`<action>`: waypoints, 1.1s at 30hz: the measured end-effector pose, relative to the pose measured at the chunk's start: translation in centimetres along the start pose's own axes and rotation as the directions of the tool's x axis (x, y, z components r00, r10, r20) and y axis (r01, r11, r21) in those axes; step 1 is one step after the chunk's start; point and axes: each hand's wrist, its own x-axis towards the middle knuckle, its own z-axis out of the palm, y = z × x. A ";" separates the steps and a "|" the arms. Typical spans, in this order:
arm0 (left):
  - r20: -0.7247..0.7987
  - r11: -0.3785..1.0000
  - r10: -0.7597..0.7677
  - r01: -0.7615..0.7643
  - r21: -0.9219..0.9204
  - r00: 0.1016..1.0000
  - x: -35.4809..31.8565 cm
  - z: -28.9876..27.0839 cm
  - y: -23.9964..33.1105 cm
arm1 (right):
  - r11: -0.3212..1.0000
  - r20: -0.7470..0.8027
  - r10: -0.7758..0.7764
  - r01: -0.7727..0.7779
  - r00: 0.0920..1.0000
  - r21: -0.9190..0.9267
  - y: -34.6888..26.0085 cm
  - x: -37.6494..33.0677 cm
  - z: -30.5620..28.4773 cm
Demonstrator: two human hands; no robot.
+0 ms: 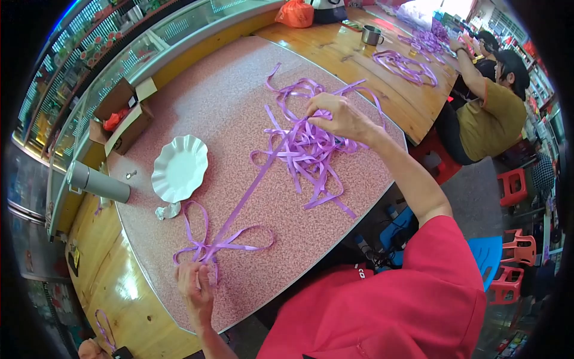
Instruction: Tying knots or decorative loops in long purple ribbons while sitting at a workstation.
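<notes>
A narrow purple ribbon [250,190] runs taut and slanting between my two hands over the speckled pink tabletop [269,224]. At the near left, my left hand [194,288] is closed on its lower end, with the fingertips together. Loose loops [254,238] of purple ribbon spread out just beyond those fingers. My right hand [345,118], farther off and to the right, pinches the ribbon between thumb and fingers. Below and around that hand lies a tangled heap of purple ribbon [314,158], partly covered by it.
On the left are a scalloped white plate [179,167], a grey tumbler [101,182], crumpled tissue [168,211] and an open cardboard box [128,125]. A wooden table [335,45] adjoins behind, bearing a metal mug [372,36] and more ribbon. People sit at its right; a blue chair [485,254] stands behind me.
</notes>
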 end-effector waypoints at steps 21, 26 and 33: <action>0.003 0.939 0.343 -0.343 0.003 0.939 6.6 3.7 7.8 | 0.656 0.547 0.080 -0.457 0.834 0.601 -16.3 0.1 6.6; 0.016 0.916 0.128 -0.112 -0.385 0.992 6.2 4.3 8.6 | 0.731 0.490 0.040 -0.360 0.871 0.580 -16.5 -0.1 7.4; -0.088 0.953 0.229 -0.241 -0.183 0.970 6.3 5.2 7.2 | 0.572 0.657 0.059 -0.565 0.751 0.595 -16.8 0.8 6.7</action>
